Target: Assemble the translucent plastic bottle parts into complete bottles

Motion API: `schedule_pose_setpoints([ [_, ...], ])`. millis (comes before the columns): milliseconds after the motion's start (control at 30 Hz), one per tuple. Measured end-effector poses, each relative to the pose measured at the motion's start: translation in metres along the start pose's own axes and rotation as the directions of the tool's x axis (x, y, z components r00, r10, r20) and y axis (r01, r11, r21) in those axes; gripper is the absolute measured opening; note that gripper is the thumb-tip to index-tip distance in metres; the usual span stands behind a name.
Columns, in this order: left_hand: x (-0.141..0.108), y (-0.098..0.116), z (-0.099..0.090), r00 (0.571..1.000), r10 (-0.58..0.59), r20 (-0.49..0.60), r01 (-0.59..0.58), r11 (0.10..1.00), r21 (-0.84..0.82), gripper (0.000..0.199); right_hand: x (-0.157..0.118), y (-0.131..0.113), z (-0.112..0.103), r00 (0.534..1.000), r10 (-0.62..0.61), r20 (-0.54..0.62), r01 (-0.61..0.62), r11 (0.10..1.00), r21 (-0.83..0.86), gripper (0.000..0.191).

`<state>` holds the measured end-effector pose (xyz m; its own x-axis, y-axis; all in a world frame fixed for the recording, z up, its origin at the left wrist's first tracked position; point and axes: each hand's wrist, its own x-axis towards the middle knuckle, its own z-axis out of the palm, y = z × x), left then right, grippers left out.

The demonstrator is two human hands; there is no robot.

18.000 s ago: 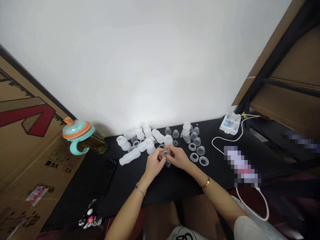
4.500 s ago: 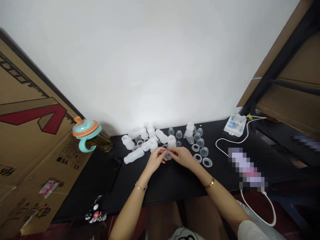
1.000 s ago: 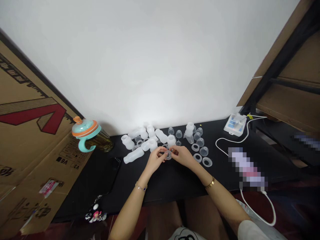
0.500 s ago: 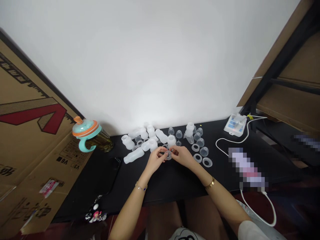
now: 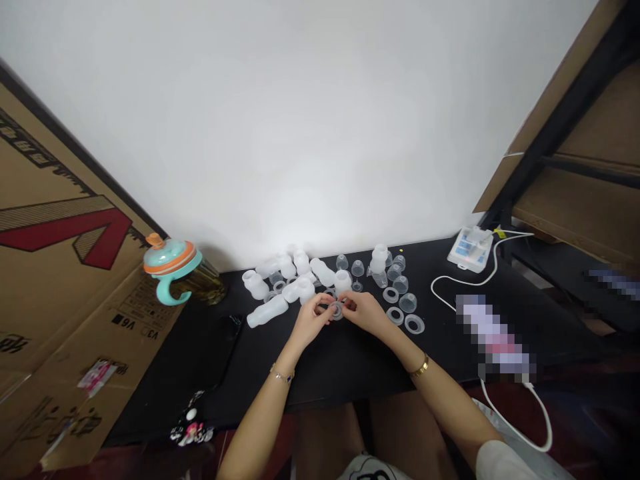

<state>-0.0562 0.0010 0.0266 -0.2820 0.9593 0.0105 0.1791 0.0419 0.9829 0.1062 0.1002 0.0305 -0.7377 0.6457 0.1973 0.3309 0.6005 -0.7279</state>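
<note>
Between my two hands is a translucent bottle collar ring (image 5: pixel 337 311), held near the middle of the black table. My left hand (image 5: pixel 316 316) pinches its left side with thumb and fingers. On the right side, my right hand (image 5: pixel 364 311) grips the same ring with closed fingertips. Just beyond my fingers stands a white baby bottle (image 5: pixel 343 281). More white bottles (image 5: pixel 268 311) lie and stand to the left, with several rings among them. To the right are clear dome caps (image 5: pixel 408 303) and loose collar rings (image 5: pixel 415 324).
A teal-and-orange lidded jug (image 5: pixel 185 270) stands at the left by a large cardboard box (image 5: pixel 60 280). A dark phone-like slab (image 5: pixel 213 350) lies near it, with a beaded charm (image 5: pixel 191 430). At right are a white plastic case (image 5: pixel 470 249), a white cable (image 5: pixel 440 287) and a blurred-out item (image 5: pixel 495 337).
Both hands stay nearly in place on the ring, with at most a slight shift of it between the fingertips. The bottles and caps have not moved.
</note>
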Motion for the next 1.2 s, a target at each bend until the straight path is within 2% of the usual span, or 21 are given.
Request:
schedule_pose_setpoints([
  [400, 0.003, -0.006, -0.001, 1.0, -0.01, -0.027, 0.009, 0.999, -0.033, 0.036, -0.001, -0.003, -0.002, 0.999, 0.016, 0.037, -0.016, 1.0, 0.009, 0.019],
  [667, 0.002, -0.004, -0.001, 0.999, -0.013, -0.04, 0.011, 0.999, -0.051, 0.04, 0.001, 0.009, 0.006, 0.986, 0.057, 0.158, -0.09, 0.974, 0.209, 0.027],
  [1200, 0.0, -0.003, -0.001, 1.0, 0.02, 0.019, -0.02, 1.0, -0.021, 0.034, 0.001, 0.005, 0.003, 0.994, 0.05, 0.094, -0.069, 0.977, 0.204, 0.017],
])
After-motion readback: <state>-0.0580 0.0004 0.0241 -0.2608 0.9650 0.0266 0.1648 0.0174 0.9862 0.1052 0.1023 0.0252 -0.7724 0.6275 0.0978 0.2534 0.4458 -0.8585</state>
